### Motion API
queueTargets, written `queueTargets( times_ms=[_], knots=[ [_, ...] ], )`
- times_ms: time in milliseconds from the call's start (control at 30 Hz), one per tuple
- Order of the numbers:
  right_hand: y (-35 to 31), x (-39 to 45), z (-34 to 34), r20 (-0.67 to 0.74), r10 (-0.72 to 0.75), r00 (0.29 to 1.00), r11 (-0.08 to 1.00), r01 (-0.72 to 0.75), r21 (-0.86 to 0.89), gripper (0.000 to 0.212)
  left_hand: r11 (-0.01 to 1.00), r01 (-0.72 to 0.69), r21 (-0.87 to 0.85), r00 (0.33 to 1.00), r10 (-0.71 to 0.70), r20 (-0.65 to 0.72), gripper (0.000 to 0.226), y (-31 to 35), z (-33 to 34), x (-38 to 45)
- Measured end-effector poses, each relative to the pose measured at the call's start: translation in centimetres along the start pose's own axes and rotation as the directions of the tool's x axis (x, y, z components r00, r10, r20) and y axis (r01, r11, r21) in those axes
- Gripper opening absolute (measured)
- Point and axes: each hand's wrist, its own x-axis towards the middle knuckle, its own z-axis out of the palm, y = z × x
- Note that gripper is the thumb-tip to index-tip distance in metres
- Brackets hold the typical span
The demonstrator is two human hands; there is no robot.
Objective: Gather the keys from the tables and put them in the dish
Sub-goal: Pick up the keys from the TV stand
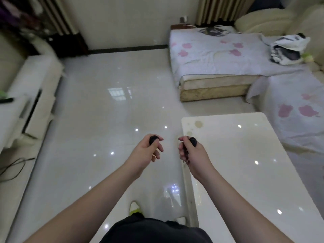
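Note:
My left hand [149,151] is closed around a black key fob [154,139], whose rounded top shows above my fingers. In my right hand [190,152] sits a second black key fob [192,141], with something thin and metallic hanging just below the palm. Both hands hover side by side over the glossy floor, just left of the near corner of a white coffee table [245,172]. No dish is in view.
A white low cabinet [29,95] runs along the left wall, with a black cable [12,167] on the floor beside it. A low mattress with a pink-patterned sheet [215,55] lies far right, a cloth-covered sofa [298,111] behind the table. Shiny tiled floor [108,102] stretches ahead.

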Motion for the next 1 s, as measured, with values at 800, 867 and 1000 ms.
queueTargets(
  times_ms=[800, 867, 1000],
  knots=[
    [12.5, -7.4, 49.0, 0.734, 0.223, 0.642, 0.93, 0.085, -0.357, 0.023, 0.964, -0.185, -0.192, 0.659, -0.023, -0.752, 0.021, -8.5, -42.5, -23.8],
    [13.3, -8.0, 51.9, 0.763, 0.248, 0.597, 0.918, 0.108, -0.382, 0.023, 0.956, -0.211, -0.203, 0.617, -0.031, -0.786, 0.019, -8.8, -44.1, -25.2],
    [15.0, -9.0, 57.7, 0.79, 0.314, 0.526, 0.895, 0.113, -0.431, 0.023, 0.934, -0.257, -0.248, 0.486, -0.097, -0.868, 0.018, -9.3, -47.4, -26.8]
  ],
)
